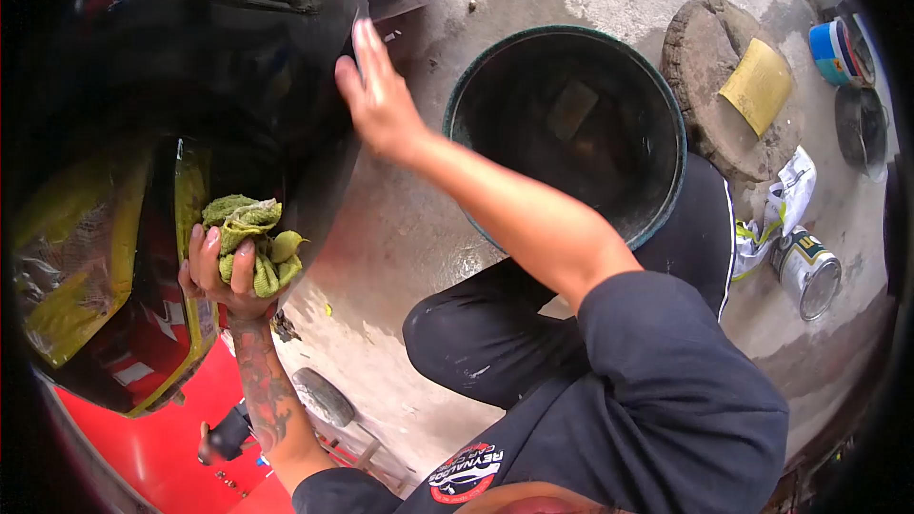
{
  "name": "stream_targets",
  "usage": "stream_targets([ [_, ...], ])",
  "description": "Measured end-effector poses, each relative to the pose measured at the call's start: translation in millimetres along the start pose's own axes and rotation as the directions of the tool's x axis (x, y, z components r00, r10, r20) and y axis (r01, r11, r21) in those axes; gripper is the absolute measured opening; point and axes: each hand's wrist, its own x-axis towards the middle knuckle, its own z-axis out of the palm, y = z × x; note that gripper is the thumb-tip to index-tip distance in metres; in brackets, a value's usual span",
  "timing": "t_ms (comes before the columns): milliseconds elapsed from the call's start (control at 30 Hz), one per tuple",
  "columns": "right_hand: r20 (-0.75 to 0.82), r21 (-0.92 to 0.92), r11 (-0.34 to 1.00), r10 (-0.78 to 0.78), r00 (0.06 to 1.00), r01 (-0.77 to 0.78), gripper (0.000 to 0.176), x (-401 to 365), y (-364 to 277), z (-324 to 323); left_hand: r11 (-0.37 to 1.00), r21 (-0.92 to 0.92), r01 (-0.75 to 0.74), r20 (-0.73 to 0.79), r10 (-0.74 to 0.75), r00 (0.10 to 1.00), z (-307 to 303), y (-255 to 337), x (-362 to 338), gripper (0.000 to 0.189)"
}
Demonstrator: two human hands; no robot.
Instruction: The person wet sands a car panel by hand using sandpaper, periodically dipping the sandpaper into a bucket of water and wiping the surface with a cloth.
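My left hand (228,271) is closed round a crumpled green cloth (249,219), at the left beside a lamp housing edged with yellow tape (195,314). The fingers wrap the cloth from below, and it bunches up over the palm. Higher up, my right hand (376,100) is stretched out with nothing visible in it. Its fingertips lie at the edge of a glossy black car panel (228,67). The palm side is partly hidden.
A dark round tub (678,133) with water stands right of my right forearm. Farther right are a round wooden block (700,48) bearing a yellow sheet (759,86), a metal can (809,276), a plastic bag (788,192) and a blue-orange container (833,52).
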Motion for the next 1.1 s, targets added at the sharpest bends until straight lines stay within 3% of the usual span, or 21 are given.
stream_targets([
  [33, 0.031, -0.034, 0.999, -0.035, 0.999, 0.036, 0.072, -25.7, -6.8, 1.0, 1.000, 0.010, 0.001, 0.009, -0.001, 1.000, 0.0, -1.3, -2.3, 0.060],
  [67, 0.113, -0.048, 0.994, -0.096, 0.989, 0.102, 0.075, -48.3, -3.6, 0.8, 0.999, -0.018, 0.050, 0.011, -0.050, 0.999, -0.2, 2.7, 0.9, 0.048],
  [133, 0.192, -0.072, 0.996, -0.042, 0.980, 0.057, 0.077, -49.0, -7.9, -5.6, 0.998, -0.018, 0.055, 0.016, -0.054, 0.998, -0.6, 3.1, 2.1, 0.048],
  [300, 0.083, -0.031, 1.000, -0.003, 0.997, 0.005, 0.074, 58.9, 3.3, -18.4, 0.999, -0.026, 0.045, 0.010, -0.045, 0.999, -1.6, 4.0, 4.4, 0.047],
  [433, 0.068, -0.066, 0.967, -0.242, 0.968, 0.246, 0.073, 17.9, -7.6, -7.5, 1.000, 0.007, 0.019, -0.002, -0.019, 1.000, 0.1, 0.5, 0.7, 0.056],
  [500, 0.154, -0.100, 0.975, -0.181, 0.971, 0.198, 0.075, 1.1, -12.4, -14.6, 1.000, 0.017, 0.011, 0.008, -0.011, 1.000, -0.4, 0.0, 0.0, 0.060],
  [633, 0.088, -0.002, 1.000, -0.023, 0.996, 0.023, 0.076, 58.3, -6.6, -17.4, 1.000, -0.012, 0.006, 0.019, -0.006, 1.000, -2.9, 0.9, 3.0, 0.059],
  [767, 0.050, -0.083, 0.993, -0.074, 0.996, 0.078, 0.074, 12.8, -30.7, -2.5, 1.000, -0.010, 0.011, 0.009, -0.011, 1.000, -2.3, 0.5, 2.2, 0.059],
  [800, 0.106, -0.115, 0.979, -0.158, 0.982, 0.170, 0.074, -10.9, -34.1, -0.8, 1.000, -0.012, 0.011, 0.003, -0.011, 1.000, -2.2, 0.8, 3.0, 0.059],
  [900, 0.178, -0.125, 0.987, -0.083, 0.980, 0.106, 0.073, -25.1, -47.8, -11.1, 1.000, -0.013, 0.002, -0.005, -0.002, 1.000, -2.2, 0.9, 5.4, 0.058],
  [1000, 0.092, -0.055, 0.996, 0.068, 0.993, -0.063, 0.071, 18.1, -39.9, -8.7, 1.000, -0.020, -0.013, -0.013, 0.013, 1.000, -1.2, -1.5, 4.0, 0.058],
  [1100, 0.081, -0.082, 0.996, -0.011, 0.997, 0.018, 0.071, -5.2, -51.9, 1.9, 1.000, -0.018, -0.005, -0.013, 0.005, 1.000, -0.8, -3.0, -0.4, 0.060],
])
